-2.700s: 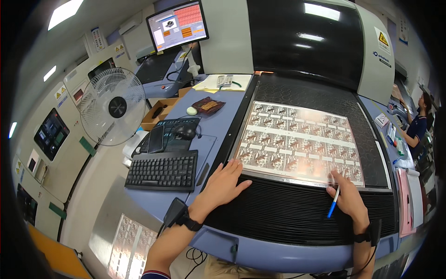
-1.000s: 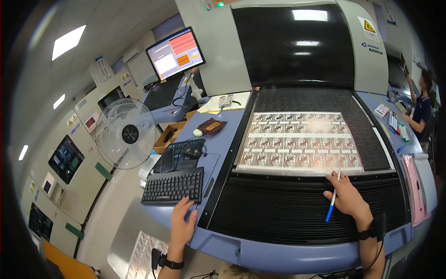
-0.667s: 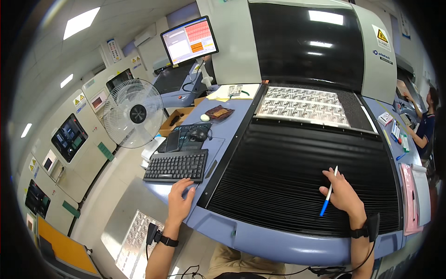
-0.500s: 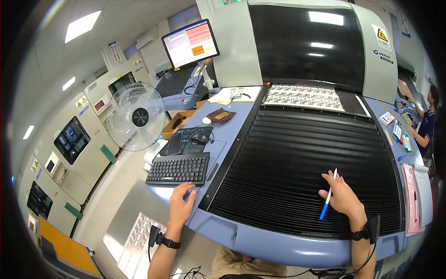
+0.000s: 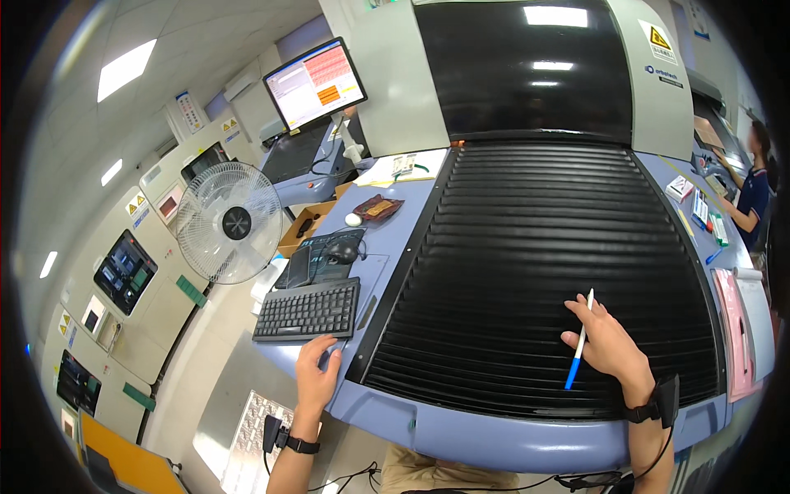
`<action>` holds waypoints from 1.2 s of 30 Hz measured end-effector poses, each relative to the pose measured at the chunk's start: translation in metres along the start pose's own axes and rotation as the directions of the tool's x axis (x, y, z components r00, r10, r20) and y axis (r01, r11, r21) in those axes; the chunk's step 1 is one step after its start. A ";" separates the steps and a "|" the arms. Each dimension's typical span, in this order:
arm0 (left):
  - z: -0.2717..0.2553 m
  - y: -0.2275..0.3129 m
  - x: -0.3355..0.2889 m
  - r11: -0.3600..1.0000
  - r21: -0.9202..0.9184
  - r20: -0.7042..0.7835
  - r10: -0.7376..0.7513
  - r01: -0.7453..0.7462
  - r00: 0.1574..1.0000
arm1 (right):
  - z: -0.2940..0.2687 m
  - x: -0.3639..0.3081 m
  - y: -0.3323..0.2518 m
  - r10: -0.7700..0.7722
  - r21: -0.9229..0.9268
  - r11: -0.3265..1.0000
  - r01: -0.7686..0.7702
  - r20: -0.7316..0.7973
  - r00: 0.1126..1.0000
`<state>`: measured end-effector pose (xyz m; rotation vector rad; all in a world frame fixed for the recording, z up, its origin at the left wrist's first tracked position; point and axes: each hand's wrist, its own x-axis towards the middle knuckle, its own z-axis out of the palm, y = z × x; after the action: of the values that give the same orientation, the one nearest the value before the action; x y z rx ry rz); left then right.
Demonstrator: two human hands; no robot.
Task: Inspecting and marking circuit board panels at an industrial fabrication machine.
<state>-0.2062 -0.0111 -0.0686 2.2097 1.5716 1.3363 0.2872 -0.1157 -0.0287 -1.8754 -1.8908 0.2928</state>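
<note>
My left hand [image 5: 316, 372] rests at the blue edge of the machine, just below the black keyboard [image 5: 306, 311]. Its fingers are partly stretched, the thumb stands apart, and nothing is in it. Over the ribbed black bellows cover [image 5: 527, 247], my right hand [image 5: 611, 344] holds a white pen with a blue end [image 5: 574, 372] between its fingers. The blue end points down towards me. Behind the cover stands the large machine with a dark glossy hood [image 5: 527, 74].
Left of the cover lie a black mouse [image 5: 344, 249], a small white round object [image 5: 353, 220] and a brown packet [image 5: 378, 208]. A monitor [image 5: 316, 86] and a fan [image 5: 230, 222] stand beyond. Pink sheets [image 5: 732, 329] lie right; a co-worker [image 5: 753, 193] stands farther off.
The patterned panel at the far end has gone from view under the hood, and the ribbed cover now stretches up to it. My hands have hardly moved; the view has shifted slightly.
</note>
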 end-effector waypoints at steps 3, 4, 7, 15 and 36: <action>-0.005 0.021 0.007 0.981 0.133 0.029 0.138 -0.141 0.990 | -0.003 0.005 -0.010 -0.067 0.032 0.997 0.068 -0.036 0.997; -0.004 0.037 0.015 0.964 0.121 0.089 0.226 -0.236 0.970 | -0.002 0.007 -0.014 -0.050 0.057 0.997 0.052 -0.035 0.998; 0.013 0.097 0.044 0.910 -0.012 0.223 0.407 -0.415 0.886 | 0.001 0.006 -0.023 -0.072 0.069 0.995 0.075 -0.033 0.997; 0.154 0.135 0.089 0.684 -0.382 0.246 0.724 -0.622 0.645 | -0.002 0.008 -0.023 -0.035 0.179 0.983 0.048 -0.073 0.997; 0.148 0.138 0.076 0.694 -0.441 0.404 0.720 -0.570 0.564 | -0.013 0.016 -0.002 0.034 0.121 0.993 -0.016 -0.146 0.989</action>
<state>0.0011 0.0430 -0.0386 2.7491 0.3193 0.7739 0.2916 -0.1024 -0.0137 -1.7911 -1.7144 0.2610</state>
